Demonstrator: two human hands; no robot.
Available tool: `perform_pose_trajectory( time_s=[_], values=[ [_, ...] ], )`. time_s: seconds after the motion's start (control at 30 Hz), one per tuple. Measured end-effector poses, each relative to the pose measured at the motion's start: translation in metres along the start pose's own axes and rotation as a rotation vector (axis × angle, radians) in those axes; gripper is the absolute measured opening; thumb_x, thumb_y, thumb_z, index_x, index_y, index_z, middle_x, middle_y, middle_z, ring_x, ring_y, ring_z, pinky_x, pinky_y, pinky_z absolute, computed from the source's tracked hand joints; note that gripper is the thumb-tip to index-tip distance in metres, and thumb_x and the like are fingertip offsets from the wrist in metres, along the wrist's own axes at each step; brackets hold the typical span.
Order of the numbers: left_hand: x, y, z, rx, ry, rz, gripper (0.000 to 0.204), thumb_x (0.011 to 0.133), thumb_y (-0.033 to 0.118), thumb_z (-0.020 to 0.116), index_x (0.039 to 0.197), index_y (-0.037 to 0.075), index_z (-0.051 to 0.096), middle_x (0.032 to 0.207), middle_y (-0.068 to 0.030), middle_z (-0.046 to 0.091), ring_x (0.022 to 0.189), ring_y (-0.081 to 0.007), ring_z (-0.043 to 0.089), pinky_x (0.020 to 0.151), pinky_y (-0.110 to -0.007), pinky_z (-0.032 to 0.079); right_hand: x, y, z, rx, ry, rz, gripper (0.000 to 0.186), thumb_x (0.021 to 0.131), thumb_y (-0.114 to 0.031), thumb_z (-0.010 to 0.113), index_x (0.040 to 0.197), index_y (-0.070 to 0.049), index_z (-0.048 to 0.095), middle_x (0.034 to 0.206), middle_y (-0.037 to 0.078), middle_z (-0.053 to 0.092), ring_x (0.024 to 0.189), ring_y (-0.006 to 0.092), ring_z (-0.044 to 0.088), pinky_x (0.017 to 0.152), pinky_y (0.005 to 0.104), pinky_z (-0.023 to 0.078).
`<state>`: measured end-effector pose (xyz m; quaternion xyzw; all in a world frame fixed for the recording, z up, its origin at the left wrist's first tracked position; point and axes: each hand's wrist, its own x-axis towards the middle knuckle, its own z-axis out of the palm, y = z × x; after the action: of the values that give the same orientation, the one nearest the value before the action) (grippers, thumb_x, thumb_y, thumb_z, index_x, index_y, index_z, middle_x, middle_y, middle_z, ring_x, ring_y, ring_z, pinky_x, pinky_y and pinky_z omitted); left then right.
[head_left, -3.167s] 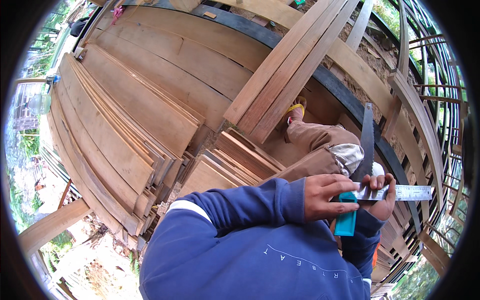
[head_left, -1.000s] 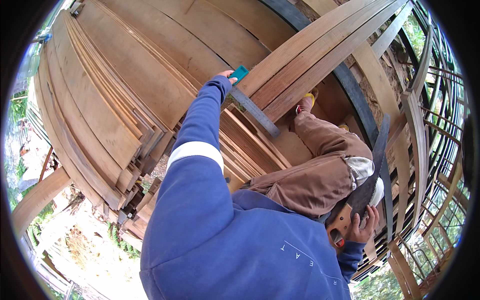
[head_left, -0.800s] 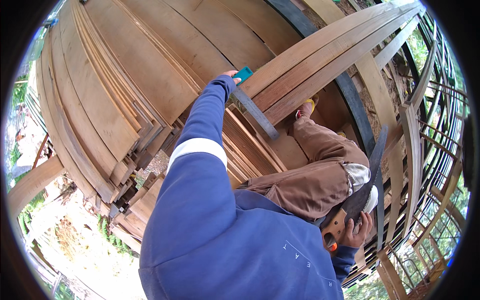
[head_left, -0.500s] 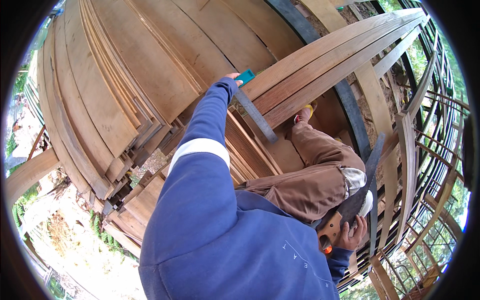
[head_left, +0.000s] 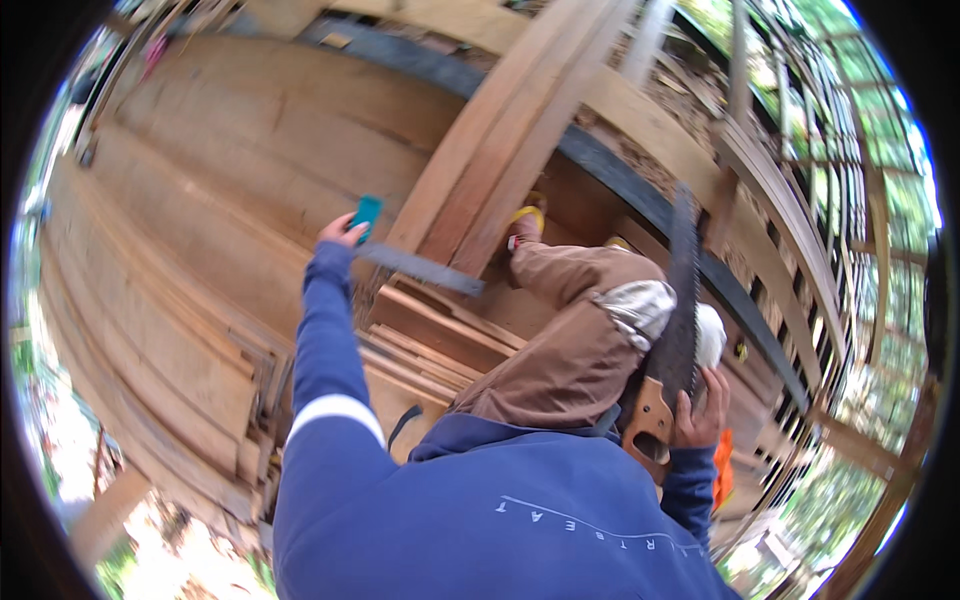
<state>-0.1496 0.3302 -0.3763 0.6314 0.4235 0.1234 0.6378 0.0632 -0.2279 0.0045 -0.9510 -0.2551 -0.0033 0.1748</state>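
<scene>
My left hand (head_left: 340, 232) is closed on the teal handle of a try square (head_left: 425, 268). Its grey metal blade lies across the near ends of several brown boards (head_left: 480, 165) laid side by side. A handsaw (head_left: 684, 290) with a wooden handle rests along my right thigh, its blade pointing away from me. Beside the saw's handle, my right hand (head_left: 703, 408) has its fingers stretched and apart, touching or very near the toothed edge; it is not wrapped around the handle.
Wide planks (head_left: 200, 210) are stacked at the left. Shorter cut pieces (head_left: 440, 325) lie below the board ends. A dark metal beam (head_left: 640, 190) crosses beyond my legs, with a slatted wooden structure (head_left: 785, 230) at the right. Something orange (head_left: 722, 468) sits by my right forearm.
The view has turned, so the boards now stand steeper in it. My left hand still holds the try square at the board ends. The saw stays by my right hand.
</scene>
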Motion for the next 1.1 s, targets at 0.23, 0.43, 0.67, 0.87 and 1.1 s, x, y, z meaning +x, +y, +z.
perform_pose_trajectory(
  time_s=[0.23, 0.43, 0.67, 0.87, 1.1],
  values=[
    [-0.105, 0.201, 0.048, -0.379, 0.421, 0.297, 0.031, 0.091, 0.010, 0.062, 0.118, 0.000, 0.050, 0.097, -0.0126, 0.065, 0.088, -0.0197, 0.064, 0.074, -0.030, 0.053, -0.007, -0.002, -0.006, -0.061, 0.166, -0.095, 0.042, 0.069, -0.005, 0.067, 0.110, -0.001, 0.059, 0.117, 0.018, 0.055, 0.108, 0.0356, 0.053, 0.095, 0.0419, 0.043],
    [-0.208, 0.344, 0.212, -0.056, 0.109, 1.000, 0.024, 0.087, 0.002, 0.063, 0.109, 0.001, 0.053, 0.099, -0.0152, 0.062, 0.093, -0.0265, 0.063, 0.087, -0.039, 0.050, -0.028, 0.013, -0.013, 0.083, 0.318, -0.092, 0.039, 0.068, -0.006, 0.071, 0.105, -0.002, 0.060, 0.099, 0.014, 0.060, 0.089, 0.0337, 0.059, 0.080, 0.0405, 0.050],
    [-0.298, 0.401, 0.361, 0.014, -0.716, 1.483, 0.019, 0.074, -0.002, 0.070, 0.090, 0.008, 0.065, 0.090, -0.0079, 0.063, 0.090, -0.0282, 0.066, 0.087, -0.044, 0.054, -0.039, 0.035, 0.000, 0.663, 0.392, 0.004, 0.062, 0.079, -0.014, 0.072, 0.132, 0.000, 0.042, 0.093, 0.013, 0.060, 0.079, 0.0237, 0.061, 0.070, 0.0321, 0.051],
    [-0.332, 0.375, 0.428, 0.073, -1.146, 1.571, 0.021, 0.070, -0.003, 0.069, 0.087, 0.010, 0.069, 0.089, -0.0048, 0.065, 0.090, -0.0246, 0.066, 0.089, -0.044, 0.052, -0.070, 0.052, 0.011, 1.121, 0.519, 0.231, 0.069, 0.085, -0.012, 0.069, 0.142, -0.009, 0.031, 0.101, 0.012, 0.062, 0.091, 0.0179, 0.063, 0.081, 0.0296, 0.050],
    [-0.353, 0.357, 0.430, 0.338, -1.398, 1.474, 0.026, 0.070, 0.005, 0.072, 0.095, 0.008, 0.068, 0.099, -0.0079, 0.064, 0.099, -0.0285, 0.064, 0.097, -0.049, 0.046, -0.090, 0.071, 0.020, 0.926, 0.594, 0.198, 0.038, 0.077, -0.014, 0.070, 0.111, 0.001, 0.059, 0.097, 0.014, 0.062, 0.090, 0.0271, 0.063, 0.079, 0.0333, 0.049]
  ],
)
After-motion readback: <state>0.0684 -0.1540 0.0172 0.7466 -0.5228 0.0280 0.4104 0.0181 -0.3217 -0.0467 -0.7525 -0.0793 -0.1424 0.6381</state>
